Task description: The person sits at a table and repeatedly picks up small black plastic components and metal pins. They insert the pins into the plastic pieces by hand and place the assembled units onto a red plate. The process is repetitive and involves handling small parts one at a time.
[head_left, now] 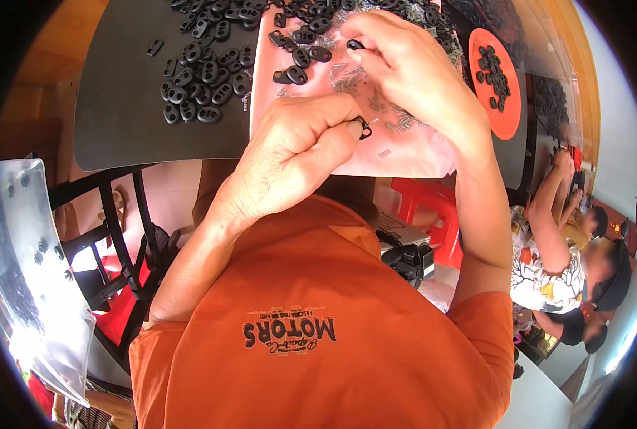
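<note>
My left hand [300, 143] is closed, its thumb and forefinger pinching a small black plastic cord lock part [365, 129] above a pink sheet [361, 163]. Farther off and to the right, my right hand [411, 71] pinches a small dark piece [355, 44] between thumb and fingers; its exact shape is partly hidden. Between and below the hands, many tiny metal springs [404, 121] lie scattered on the sheet. Black two-hole cord locks [320, 54] are strewn on its left part, near my right fingertips. The undersides of both grips are hidden.
A heap of black cord locks [209, 71] covers part of the dark table [118, 129] at left. On the right sits an orange-red plate [508, 121] with small black parts. A red stool [443, 214] stands under the table edge. Other people [558, 272] sit at far right.
</note>
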The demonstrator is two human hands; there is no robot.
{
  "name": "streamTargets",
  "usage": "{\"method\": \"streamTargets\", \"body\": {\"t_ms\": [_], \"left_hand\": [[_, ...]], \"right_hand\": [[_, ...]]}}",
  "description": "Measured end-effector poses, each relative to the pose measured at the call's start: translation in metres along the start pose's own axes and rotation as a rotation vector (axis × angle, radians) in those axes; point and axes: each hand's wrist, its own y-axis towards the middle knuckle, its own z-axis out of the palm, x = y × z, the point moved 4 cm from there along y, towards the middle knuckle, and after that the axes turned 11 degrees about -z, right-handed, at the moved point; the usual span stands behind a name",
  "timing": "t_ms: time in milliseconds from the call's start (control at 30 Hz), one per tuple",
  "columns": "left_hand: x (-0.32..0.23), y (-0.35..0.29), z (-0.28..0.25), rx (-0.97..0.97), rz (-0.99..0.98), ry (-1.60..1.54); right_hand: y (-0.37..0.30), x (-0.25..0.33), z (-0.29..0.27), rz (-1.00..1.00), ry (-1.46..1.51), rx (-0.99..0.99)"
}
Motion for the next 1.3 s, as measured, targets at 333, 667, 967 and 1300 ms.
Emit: {"method": "streamTargets", "body": {"t_ms": [333, 667, 967, 1300], "left_hand": [[-0.002, 0.001, 0.003, -0.051, 0.187, 0.029], [-0.003, -0.001, 0.004, -0.054, -0.022, -0.158], [-0.008, -0.003, 0.001, -0.017, -0.155, -0.239], [-0.007, 0.002, -0.005, 0.095, -0.153, -0.209]], "right_hand": [[-0.031, 0.03, -0.008, 0.279, 0.866, -0.215], [-0.053, 0.029, -0.004, 0.33, 0.945, -0.187], [-0.05, 0.025, -0.005, 0.372, 1.007, -0.194], [-0.049, 0.026, -0.014, 0.326, 1.013, -0.13]]}}
